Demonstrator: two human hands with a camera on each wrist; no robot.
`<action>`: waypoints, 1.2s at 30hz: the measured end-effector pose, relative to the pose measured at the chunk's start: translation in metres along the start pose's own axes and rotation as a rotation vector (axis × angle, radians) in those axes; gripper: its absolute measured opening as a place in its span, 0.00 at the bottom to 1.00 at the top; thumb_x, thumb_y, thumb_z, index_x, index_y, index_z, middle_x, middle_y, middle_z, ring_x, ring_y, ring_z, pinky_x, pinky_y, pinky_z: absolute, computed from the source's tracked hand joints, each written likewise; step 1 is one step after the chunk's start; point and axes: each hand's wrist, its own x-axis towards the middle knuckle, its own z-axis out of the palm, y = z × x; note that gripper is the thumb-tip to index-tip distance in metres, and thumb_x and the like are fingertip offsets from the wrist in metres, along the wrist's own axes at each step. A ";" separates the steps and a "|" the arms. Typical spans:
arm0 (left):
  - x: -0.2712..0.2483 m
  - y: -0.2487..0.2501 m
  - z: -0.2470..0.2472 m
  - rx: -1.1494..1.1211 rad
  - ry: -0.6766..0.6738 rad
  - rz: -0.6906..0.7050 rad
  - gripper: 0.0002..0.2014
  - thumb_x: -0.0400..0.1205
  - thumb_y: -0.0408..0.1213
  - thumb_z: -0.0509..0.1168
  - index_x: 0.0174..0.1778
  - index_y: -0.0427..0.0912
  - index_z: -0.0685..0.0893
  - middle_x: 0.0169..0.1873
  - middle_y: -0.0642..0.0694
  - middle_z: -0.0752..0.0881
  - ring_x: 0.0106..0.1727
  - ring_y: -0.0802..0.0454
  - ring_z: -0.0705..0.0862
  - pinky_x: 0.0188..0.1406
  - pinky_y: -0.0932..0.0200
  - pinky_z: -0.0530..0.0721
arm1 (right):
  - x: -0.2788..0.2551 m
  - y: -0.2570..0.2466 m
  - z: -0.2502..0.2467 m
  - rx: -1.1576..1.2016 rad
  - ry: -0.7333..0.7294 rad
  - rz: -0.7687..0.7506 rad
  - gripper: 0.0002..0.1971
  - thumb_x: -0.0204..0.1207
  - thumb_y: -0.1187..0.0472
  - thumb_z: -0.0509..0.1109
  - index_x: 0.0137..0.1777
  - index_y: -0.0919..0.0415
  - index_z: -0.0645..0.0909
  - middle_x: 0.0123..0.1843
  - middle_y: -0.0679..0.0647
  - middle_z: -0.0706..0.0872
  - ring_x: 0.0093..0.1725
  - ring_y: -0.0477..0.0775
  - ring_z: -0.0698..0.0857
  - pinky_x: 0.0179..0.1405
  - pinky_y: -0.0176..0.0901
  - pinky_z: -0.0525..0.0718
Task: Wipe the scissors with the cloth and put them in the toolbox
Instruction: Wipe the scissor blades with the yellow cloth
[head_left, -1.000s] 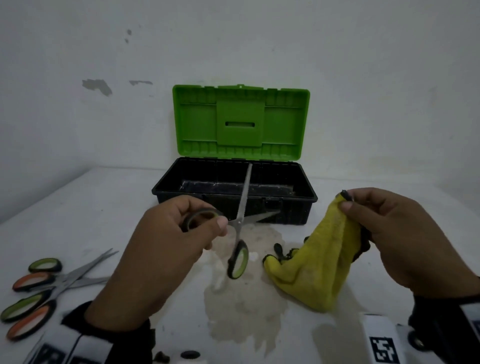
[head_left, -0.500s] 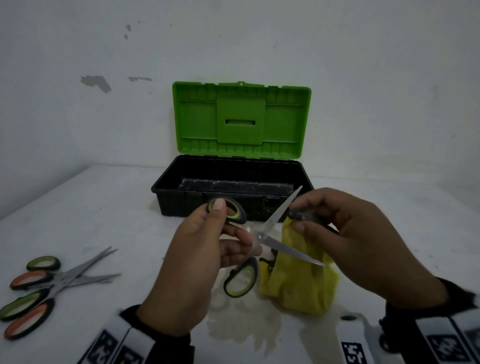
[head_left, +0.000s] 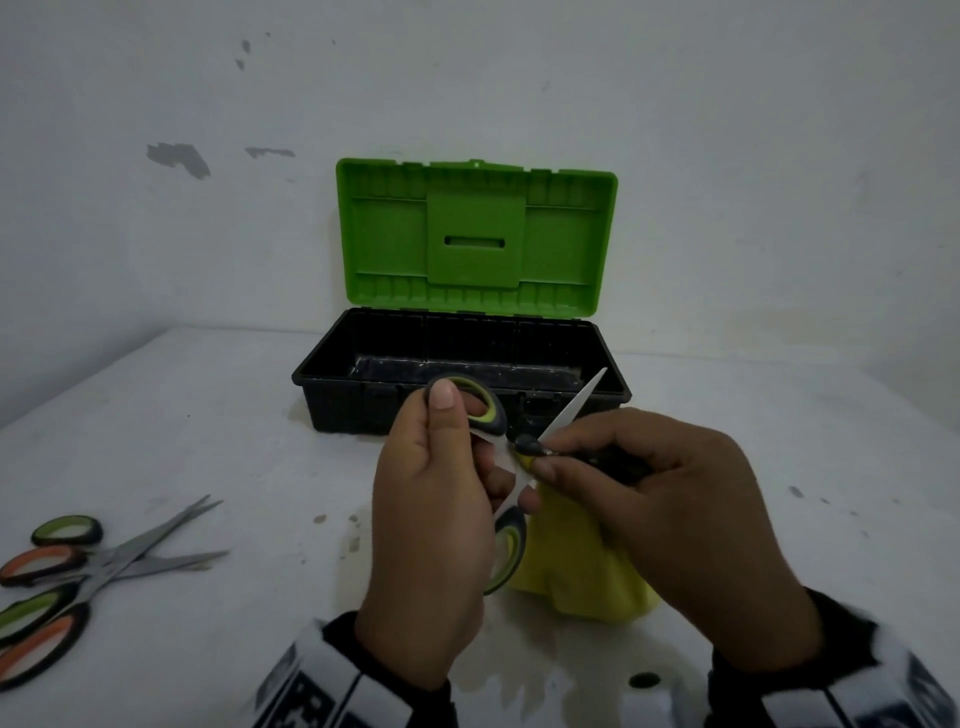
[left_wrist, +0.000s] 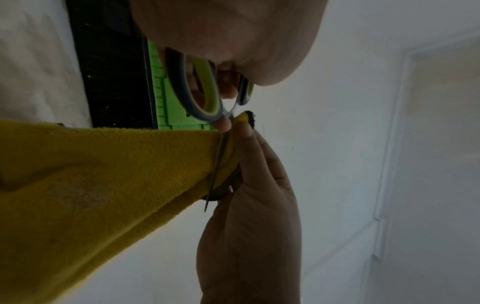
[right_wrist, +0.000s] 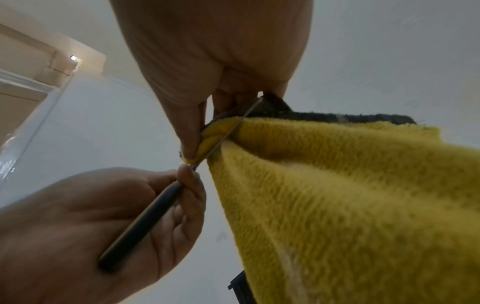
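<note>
My left hand (head_left: 457, 426) grips the green-and-black handle of a pair of scissors (head_left: 485, 410), held up in front of the toolbox with the blades spread. One bare blade (head_left: 576, 400) points up and to the right. My right hand (head_left: 545, 460) pinches the yellow cloth (head_left: 576, 571) around the other blade near the pivot. The right wrist view shows that blade (right_wrist: 226, 133) lying in a fold of the cloth (right_wrist: 337, 185). The black toolbox (head_left: 353, 410) stands behind with its green lid (head_left: 475, 239) upright and open.
Two more pairs of scissors (head_left: 104, 566), with green and orange handles, lie crossed at the table's left edge. A wet stain (head_left: 519, 675) marks the white table near me. A wall rises right behind the toolbox.
My left hand lifted and turned the scissors so the blades point right. My right hand came in with the cloth and now pinches it around the lower blade.
</note>
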 end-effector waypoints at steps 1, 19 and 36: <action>0.000 0.000 0.001 0.030 0.001 0.026 0.18 0.85 0.55 0.52 0.40 0.51 0.82 0.24 0.44 0.74 0.30 0.29 0.78 0.25 0.46 0.87 | -0.001 0.000 0.003 -0.013 0.016 0.003 0.07 0.66 0.59 0.83 0.41 0.48 0.92 0.38 0.33 0.89 0.43 0.35 0.88 0.41 0.19 0.80; 0.014 -0.006 0.006 0.009 0.071 0.035 0.19 0.89 0.51 0.50 0.44 0.41 0.77 0.22 0.43 0.65 0.26 0.41 0.71 0.19 0.60 0.79 | 0.012 0.002 0.017 0.213 0.049 0.260 0.09 0.73 0.58 0.79 0.35 0.59 0.83 0.28 0.50 0.89 0.27 0.47 0.87 0.27 0.34 0.82; 0.022 -0.006 0.001 0.053 0.044 0.025 0.19 0.89 0.50 0.51 0.43 0.41 0.78 0.20 0.44 0.65 0.21 0.43 0.72 0.18 0.59 0.78 | 0.018 0.006 0.018 0.172 0.135 0.290 0.12 0.72 0.55 0.80 0.33 0.55 0.82 0.24 0.51 0.84 0.21 0.44 0.78 0.20 0.32 0.74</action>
